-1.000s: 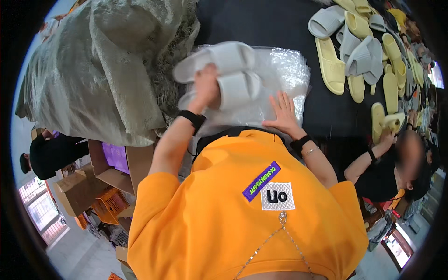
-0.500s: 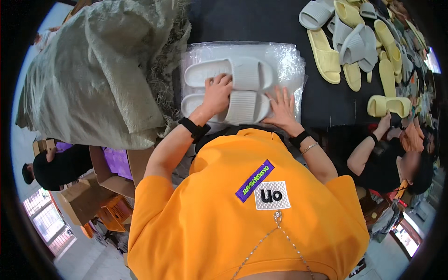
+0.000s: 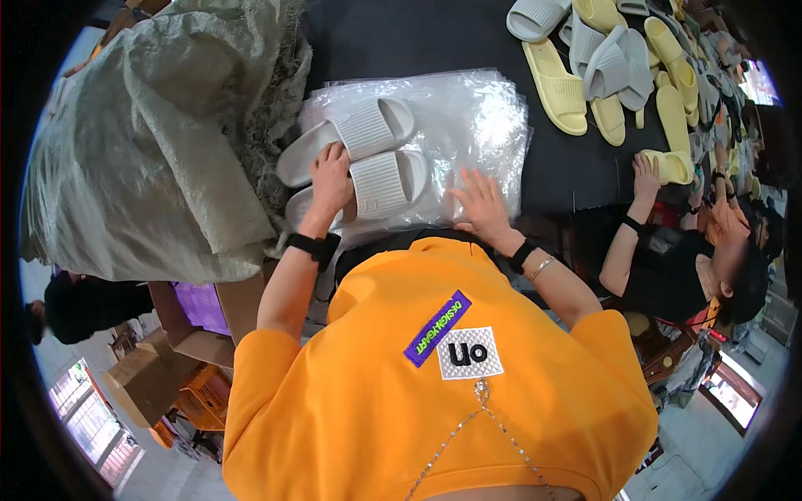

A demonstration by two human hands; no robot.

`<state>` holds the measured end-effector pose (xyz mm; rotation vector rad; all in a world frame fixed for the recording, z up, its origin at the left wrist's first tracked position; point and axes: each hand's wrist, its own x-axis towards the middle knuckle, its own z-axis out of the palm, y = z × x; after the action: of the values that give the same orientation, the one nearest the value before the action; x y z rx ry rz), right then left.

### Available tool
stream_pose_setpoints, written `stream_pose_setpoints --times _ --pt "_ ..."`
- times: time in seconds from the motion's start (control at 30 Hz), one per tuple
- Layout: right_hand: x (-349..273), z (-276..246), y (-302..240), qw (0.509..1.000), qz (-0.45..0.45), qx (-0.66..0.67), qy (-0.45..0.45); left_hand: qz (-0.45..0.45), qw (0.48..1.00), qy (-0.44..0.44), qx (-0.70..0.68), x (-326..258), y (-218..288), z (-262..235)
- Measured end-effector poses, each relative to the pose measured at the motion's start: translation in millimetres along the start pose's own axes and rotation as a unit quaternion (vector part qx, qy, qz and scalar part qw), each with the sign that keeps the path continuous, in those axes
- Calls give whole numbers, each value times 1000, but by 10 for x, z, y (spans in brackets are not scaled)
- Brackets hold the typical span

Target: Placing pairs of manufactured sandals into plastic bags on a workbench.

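My left hand (image 3: 332, 179) is closed on a pair of light grey slide slippers, its fingers curled between the two soles behind the straps. The far slipper (image 3: 369, 127) and the near slipper (image 3: 388, 184) lie side by side with toes to the right, slightly tilted. Beneath them is a stack of clear plastic bags (image 3: 476, 108). To the right of the slippers, my right hand (image 3: 482, 203) is open, fingers spread, over the near part of the bags. It holds nothing.
A big woven sack (image 3: 167, 142) stands at the left. On the black table (image 3: 401, 37), yellow and grey slippers (image 3: 618, 75) are heaped at far right. A co-worker's hand (image 3: 645, 177) touches a yellow slipper (image 3: 671, 167). Lower left stands a cardboard box (image 3: 205, 342).
My left hand has moved the slippers left across the bags, and they now point a little upward. My right hand has come away from their toes. The co-worker's yellow slipper has shifted.
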<state>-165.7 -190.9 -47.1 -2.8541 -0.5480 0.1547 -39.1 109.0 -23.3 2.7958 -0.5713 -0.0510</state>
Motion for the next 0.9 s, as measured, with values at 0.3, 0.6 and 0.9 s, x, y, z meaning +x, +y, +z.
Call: stream_pose_setpoints --times 0.3,0.6,0.9 --pt "16 105 127 998 -2 60 -19 32 996 39 -76 3 -90 41" --pt "956 -1117 51 786 132 599 75 76 974 181 -112 462 230 -676" --pt "1172 -1591 310 906 23 422 27 196 974 70 -93 670 670 -787"
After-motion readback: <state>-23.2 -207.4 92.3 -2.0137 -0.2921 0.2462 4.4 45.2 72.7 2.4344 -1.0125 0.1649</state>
